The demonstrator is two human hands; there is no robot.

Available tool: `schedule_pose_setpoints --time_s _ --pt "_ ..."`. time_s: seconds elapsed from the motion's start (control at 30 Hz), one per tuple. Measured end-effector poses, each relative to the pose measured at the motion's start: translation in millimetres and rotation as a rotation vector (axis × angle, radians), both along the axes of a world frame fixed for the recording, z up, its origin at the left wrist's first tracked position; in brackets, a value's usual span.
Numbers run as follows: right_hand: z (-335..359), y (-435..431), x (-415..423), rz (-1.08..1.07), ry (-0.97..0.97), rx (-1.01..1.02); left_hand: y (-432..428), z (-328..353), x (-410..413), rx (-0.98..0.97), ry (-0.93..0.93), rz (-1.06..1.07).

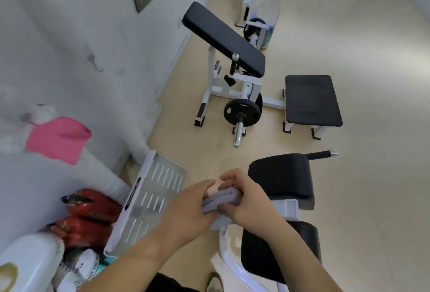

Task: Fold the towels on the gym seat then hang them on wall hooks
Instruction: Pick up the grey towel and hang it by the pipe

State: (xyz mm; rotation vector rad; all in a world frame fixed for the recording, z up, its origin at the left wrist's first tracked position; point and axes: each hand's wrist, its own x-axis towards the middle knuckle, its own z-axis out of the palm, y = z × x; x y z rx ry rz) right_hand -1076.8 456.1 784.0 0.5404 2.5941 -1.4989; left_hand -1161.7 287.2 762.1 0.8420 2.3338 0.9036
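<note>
While the left hand and the right hand both grip a folded grey towel just beside the black gym seat, a pink towel hangs on the wall, well apart from a hook.

**Gym floor and what stands on it**

The beige floor carries a white-framed curl bench beside the wall. Just right of the bench stands a black seat. Nearer the camera than the bench are another padded seat, a slotted metal plate and two red canisters.
</note>
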Motion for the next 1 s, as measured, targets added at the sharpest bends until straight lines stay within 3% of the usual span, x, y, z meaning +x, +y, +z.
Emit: schedule_pose_setpoints --time_s 0.1,0.3,0.43,0.6,0.73,0.87,1.0 --pt "6.0 -24.0 -43.6 0.008 0.006 -0.109 -48.3 8.8 -37.2 0.032 -0.133 0.117" --pt "15.9 -79.1 -125.3 0.183 0.018 -0.116 -139.2 35.3 -97.9 0.234 -0.386 0.266" --pt "26.9 -115.3 -187.4 0.260 0.004 -0.076 -165.1 42.6 -133.3 0.200 -0.378 0.304" --pt "34.5 -127.1 -257.1 0.313 0.037 -0.123 -163.8 51.0 -179.3 0.096 -0.119 0.382" --pt "35.3 -100.5 -309.3 0.240 -0.045 -0.151 -153.6 55.6 -220.4 0.232 -0.236 0.527" --pt "22.2 -62.0 -360.5 0.229 -0.185 -0.306 -127.4 55.2 -268.3 0.289 -0.264 0.740" --pt "11.1 -37.3 -418.3 0.247 -0.167 -0.374 -99.8 53.4 -312.9 0.356 -0.320 0.884"
